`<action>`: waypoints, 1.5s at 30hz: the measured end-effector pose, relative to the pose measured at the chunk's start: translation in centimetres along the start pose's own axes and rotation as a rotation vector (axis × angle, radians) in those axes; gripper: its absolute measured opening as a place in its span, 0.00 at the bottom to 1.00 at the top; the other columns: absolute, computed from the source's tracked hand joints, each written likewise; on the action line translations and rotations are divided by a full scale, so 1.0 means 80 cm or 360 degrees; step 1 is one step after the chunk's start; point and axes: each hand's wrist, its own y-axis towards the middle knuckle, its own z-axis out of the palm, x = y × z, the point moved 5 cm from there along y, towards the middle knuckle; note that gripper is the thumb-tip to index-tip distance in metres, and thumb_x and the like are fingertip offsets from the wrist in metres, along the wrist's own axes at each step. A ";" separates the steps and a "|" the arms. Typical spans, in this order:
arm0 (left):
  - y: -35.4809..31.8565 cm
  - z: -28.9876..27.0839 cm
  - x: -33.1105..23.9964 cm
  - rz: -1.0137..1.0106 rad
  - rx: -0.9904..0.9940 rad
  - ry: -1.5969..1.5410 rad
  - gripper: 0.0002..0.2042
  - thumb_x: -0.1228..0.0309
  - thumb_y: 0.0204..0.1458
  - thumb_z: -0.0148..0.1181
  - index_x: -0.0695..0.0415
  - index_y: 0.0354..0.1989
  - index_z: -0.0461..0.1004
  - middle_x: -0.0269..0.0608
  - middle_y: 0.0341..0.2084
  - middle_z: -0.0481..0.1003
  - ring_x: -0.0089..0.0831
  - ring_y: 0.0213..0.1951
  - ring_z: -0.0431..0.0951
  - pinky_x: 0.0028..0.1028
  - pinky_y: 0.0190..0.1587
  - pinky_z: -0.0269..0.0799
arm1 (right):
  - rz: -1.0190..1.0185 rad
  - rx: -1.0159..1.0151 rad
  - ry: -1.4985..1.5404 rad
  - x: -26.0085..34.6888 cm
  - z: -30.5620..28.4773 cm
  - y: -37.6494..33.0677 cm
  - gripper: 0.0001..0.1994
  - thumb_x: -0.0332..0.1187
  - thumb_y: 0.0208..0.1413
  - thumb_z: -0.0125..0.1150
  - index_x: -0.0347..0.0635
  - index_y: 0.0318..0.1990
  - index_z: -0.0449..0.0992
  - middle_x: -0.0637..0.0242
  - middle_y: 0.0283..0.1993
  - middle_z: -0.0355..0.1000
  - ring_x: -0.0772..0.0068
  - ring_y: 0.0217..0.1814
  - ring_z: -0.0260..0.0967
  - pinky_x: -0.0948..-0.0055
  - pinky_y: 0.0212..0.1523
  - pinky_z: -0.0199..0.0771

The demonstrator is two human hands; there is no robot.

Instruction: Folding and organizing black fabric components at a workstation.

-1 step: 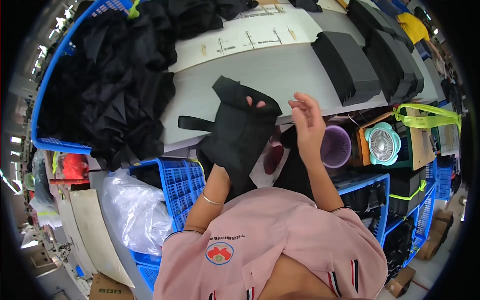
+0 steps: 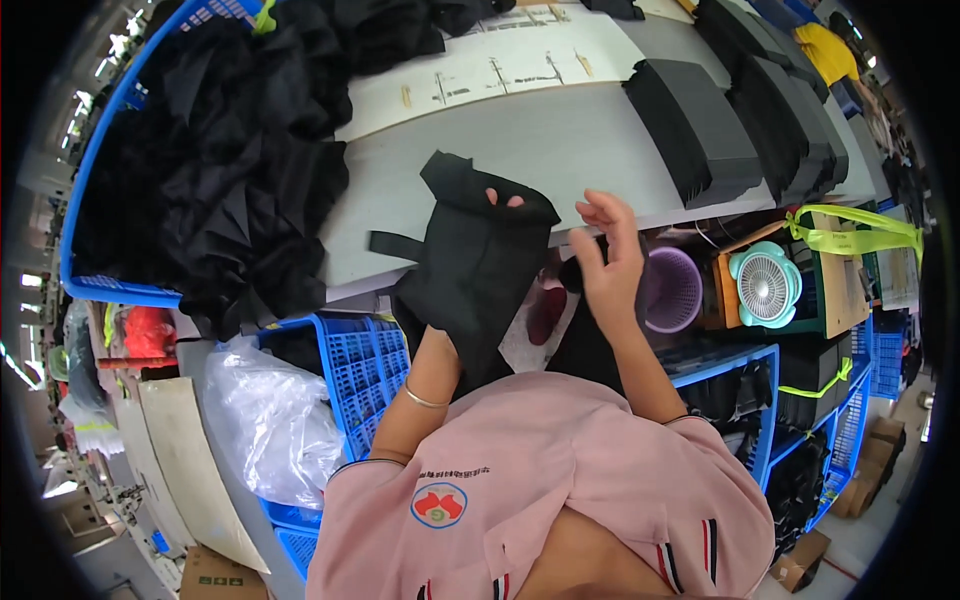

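Observation:
A black fabric piece (image 2: 475, 255), like a sleeve with a short strap (image 2: 396, 246) sticking out to its left, covers my left hand (image 2: 504, 200) and wrist. Two fingertips of that hand show at its upper part, curled against the cloth; the other fingers are hidden. The piece hangs over the table's near edge, above my lap. Just right of it, my right hand (image 2: 612, 255) is raised with the thumb away from bent fingers. It holds nothing and does not touch the cloth.
Black cloth pieces (image 2: 220, 170) heap at the table's left in a blue basket (image 2: 72, 230). Stacked black panels (image 2: 700, 125) stand on the right, a marked white board (image 2: 500, 70) at the back. Below are a purple bin (image 2: 672, 290), a teal fan (image 2: 765, 285) and blue crates (image 2: 362, 370).
The black fabric piece has shifted slightly left, and its strap has swung a little. My right hand has turned slightly, its thumb now farther from the fingers.

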 end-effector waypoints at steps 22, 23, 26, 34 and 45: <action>-0.008 -0.022 -0.104 0.0286 0.0548 0.1111 0.07 0.66 0.50 0.55 0.54 0.33 0.74 0.44 0.26 0.75 0.39 0.31 0.76 0.37 0.34 0.71 | 0.1006 0.0344 0.0668 -0.094 0.021 -0.047 0.09 0.35 0.63 0.56 0.39 0.44 0.76 0.69 0.42 0.76 0.77 0.43 0.73 0.78 0.42 0.71; -0.004 -0.022 -0.100 0.0288 0.0547 0.1108 0.07 0.66 0.50 0.55 0.54 0.33 0.74 0.44 0.26 0.75 0.39 0.31 0.76 0.37 0.34 0.71 | 0.0746 0.0263 0.0356 -0.076 0.021 -0.037 0.10 0.34 0.61 0.60 0.37 0.44 0.76 0.67 0.40 0.76 0.76 0.40 0.73 0.77 0.42 0.70; -0.006 -0.009 -0.079 0.0423 0.0418 0.0954 0.07 0.65 0.50 0.54 0.52 0.33 0.75 0.45 0.33 0.77 0.40 0.38 0.77 0.39 0.39 0.71 | 0.0487 0.0213 -0.0070 -0.052 0.016 -0.024 0.11 0.29 0.55 0.66 0.33 0.42 0.76 0.62 0.38 0.75 0.73 0.39 0.74 0.76 0.44 0.71; 0.009 -0.026 -0.091 0.0259 0.1198 0.1745 0.13 0.66 0.51 0.58 0.60 0.43 0.73 0.48 0.33 0.77 0.43 0.40 0.77 0.36 0.39 0.74 | 0.0659 0.0882 0.1214 -0.057 -0.012 -0.043 0.06 0.28 0.51 0.66 0.34 0.33 0.79 0.62 0.52 0.69 0.72 0.53 0.66 0.72 0.54 0.65; -0.020 0.051 0.099 -0.0539 -0.0090 -0.1643 0.21 0.70 0.65 0.52 0.63 0.65 0.63 0.46 0.60 0.69 0.32 0.61 0.69 0.32 0.65 0.65 | 0.0123 0.0058 -0.0031 -0.145 -0.009 0.115 0.13 0.34 0.65 0.56 0.34 0.48 0.78 0.58 0.63 0.64 0.68 0.61 0.64 0.69 0.60 0.63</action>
